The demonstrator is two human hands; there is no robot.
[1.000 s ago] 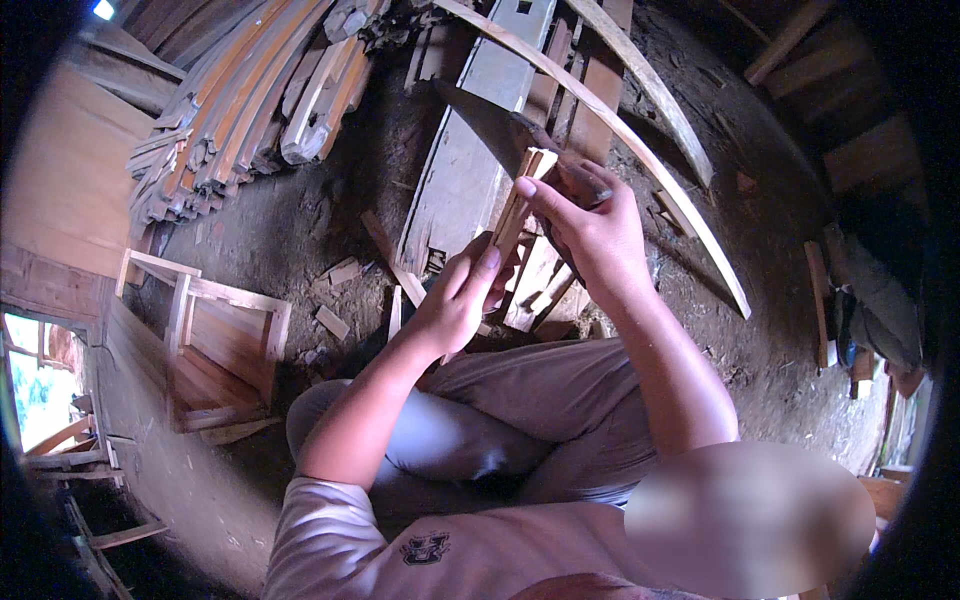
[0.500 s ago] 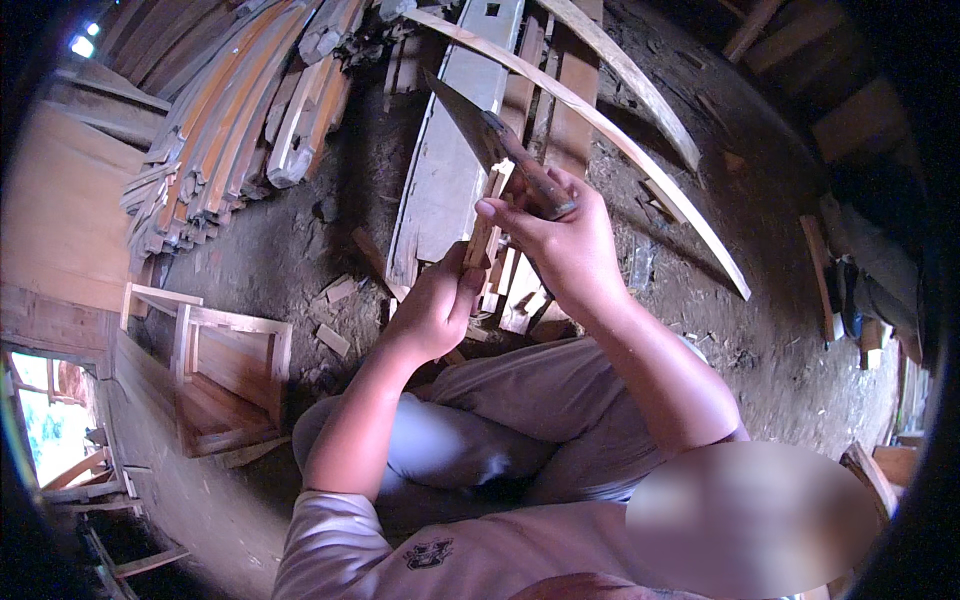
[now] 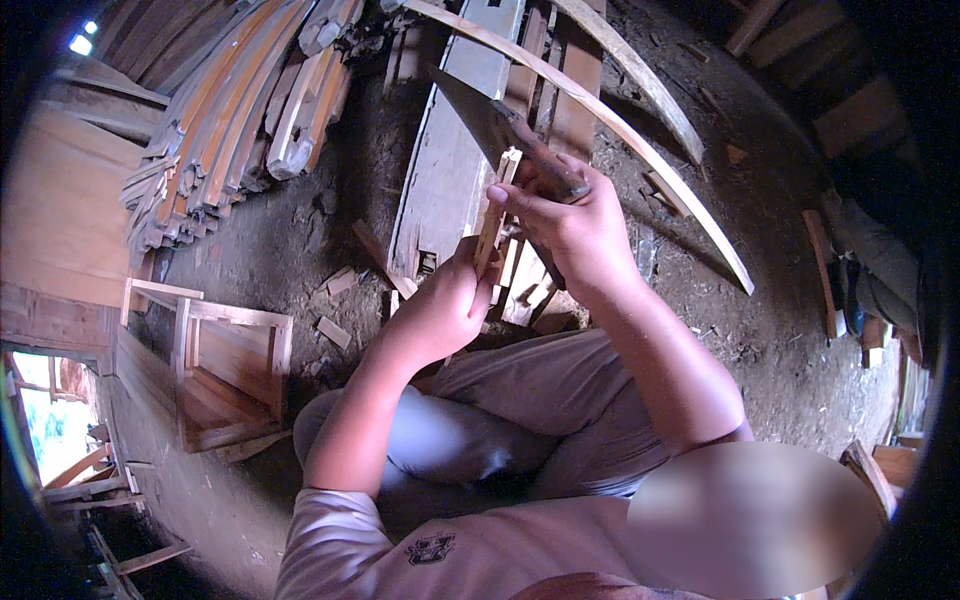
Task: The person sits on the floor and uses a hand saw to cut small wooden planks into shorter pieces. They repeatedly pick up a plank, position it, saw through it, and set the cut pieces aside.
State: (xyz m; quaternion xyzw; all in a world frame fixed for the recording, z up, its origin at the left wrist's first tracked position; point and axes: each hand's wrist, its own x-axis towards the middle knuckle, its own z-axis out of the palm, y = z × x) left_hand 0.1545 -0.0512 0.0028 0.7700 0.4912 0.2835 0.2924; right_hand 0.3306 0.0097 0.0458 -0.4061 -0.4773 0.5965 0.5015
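Note:
My left hand [image 3: 452, 302] is closed around the lower end of a short, pale wooden piece [image 3: 491, 225], held upright above my crossed legs. Its top end looks notched or stepped. In my right hand [image 3: 583, 232] is what looks like a handsaw [image 3: 470, 112], with a dark blade tapering to a point at the upper left and a worn brown handle. No teeth can be made out. My right thumb rests against the upper part of the wooden piece, while the other fingers curl round the handle and are partly hidden.
A long grey board [image 3: 440, 180] lies ahead, with wood offcuts [image 3: 333, 332] on the dirt floor near it. Stacked timber strips [image 3: 215, 130] fill the far left. A wooden frame box [image 3: 235, 375] stands at the left, and a long curved-looking strip [image 3: 640, 155] crosses the right.
The wooden piece has turned, so a narrower face of it shows. Both hands have shifted slightly to the right, the saw with them.

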